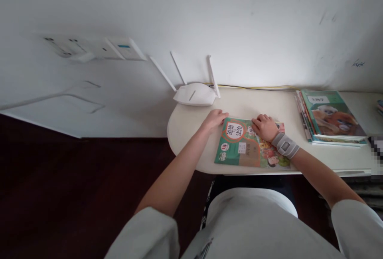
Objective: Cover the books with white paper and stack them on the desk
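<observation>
A green and orange textbook (pixel 236 147) with Chinese characters on its cover lies on the white table, turned sideways to me. My left hand (pixel 214 120) is closed on its far left corner, the fingertips at the edge and the thumb partly hidden. On the upper right part of the cover rests my right hand (pixel 265 127), palm down, its fingers slightly bent and lying on the cover. A grey wristband (pixel 285 145) with a small square face is around my right wrist.
A white router (pixel 196 94) with upright antennas stands behind my left hand, against the wall. Cables (pixel 257 87) run along the table's back edge. To the right lies a stack of textbooks (pixel 332 115). Wall sockets (pixel 98 49) are at the left. The table (pixel 191 147) has a rounded left end.
</observation>
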